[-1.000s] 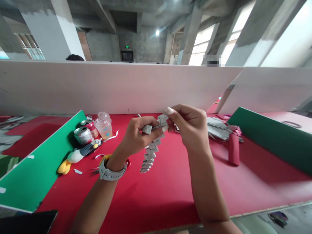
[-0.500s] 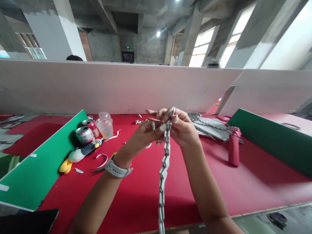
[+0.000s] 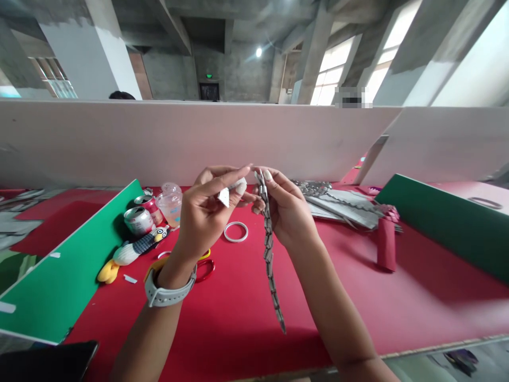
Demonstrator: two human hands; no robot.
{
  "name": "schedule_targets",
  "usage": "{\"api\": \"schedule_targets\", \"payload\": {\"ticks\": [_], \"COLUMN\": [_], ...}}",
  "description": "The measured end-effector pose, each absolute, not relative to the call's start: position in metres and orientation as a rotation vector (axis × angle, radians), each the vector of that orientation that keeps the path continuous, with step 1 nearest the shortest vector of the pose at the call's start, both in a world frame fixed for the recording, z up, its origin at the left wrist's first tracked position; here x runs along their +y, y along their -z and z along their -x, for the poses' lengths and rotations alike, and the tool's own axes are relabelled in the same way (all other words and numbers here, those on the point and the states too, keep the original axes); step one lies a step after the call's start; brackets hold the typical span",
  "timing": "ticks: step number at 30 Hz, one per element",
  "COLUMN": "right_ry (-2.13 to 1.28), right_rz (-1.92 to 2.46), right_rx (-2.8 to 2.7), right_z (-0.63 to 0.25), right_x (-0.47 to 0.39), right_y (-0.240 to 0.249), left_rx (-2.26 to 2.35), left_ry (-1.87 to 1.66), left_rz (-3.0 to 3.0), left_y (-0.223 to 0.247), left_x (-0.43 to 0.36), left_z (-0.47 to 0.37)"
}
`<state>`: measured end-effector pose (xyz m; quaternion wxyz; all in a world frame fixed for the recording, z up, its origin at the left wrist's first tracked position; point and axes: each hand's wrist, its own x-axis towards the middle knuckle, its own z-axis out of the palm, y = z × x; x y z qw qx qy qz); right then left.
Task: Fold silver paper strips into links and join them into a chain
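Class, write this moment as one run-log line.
left grip: pinching folded white piece | right grip: holding zigzag chain, hanging down | nearby: white ring on red table

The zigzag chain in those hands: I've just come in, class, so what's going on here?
A person is working on a zigzag chain with both hands raised over a red table. The right hand pinches it near its upper end, and the rest hangs down. The left hand holds a small folded white piece close by, with no join to the chain visible. A white ring lies on the table.
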<state>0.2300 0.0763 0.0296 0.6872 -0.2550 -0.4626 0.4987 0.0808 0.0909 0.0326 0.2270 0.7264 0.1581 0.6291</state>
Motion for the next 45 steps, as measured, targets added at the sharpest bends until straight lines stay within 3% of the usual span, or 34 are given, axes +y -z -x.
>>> {"api": "schedule_targets", "payload": {"ticks": [9, 36, 45], "right_ry": [-1.017, -0.875, -0.845], "right_rz": [0.651, 0.725, 0.700], "right_rx": [-1.006, -1.045, -1.083], "right_z": [-0.223, -0.215, -0.214], "right_x": [0.069, 0.067, 0.064], "right_y": [-0.029, -0.024, -0.025], "left_rx": [0.674, 0.563, 0.613], "left_ry": [-1.775, -1.513, -1.595], "left_rz": [-2.105, -1.979, -2.130], "left_y": [-0.032, -0.032, -0.032], "left_x": [0.095, 0.098, 0.095], "left_z": [-0.084, -0.079, -0.079]}}
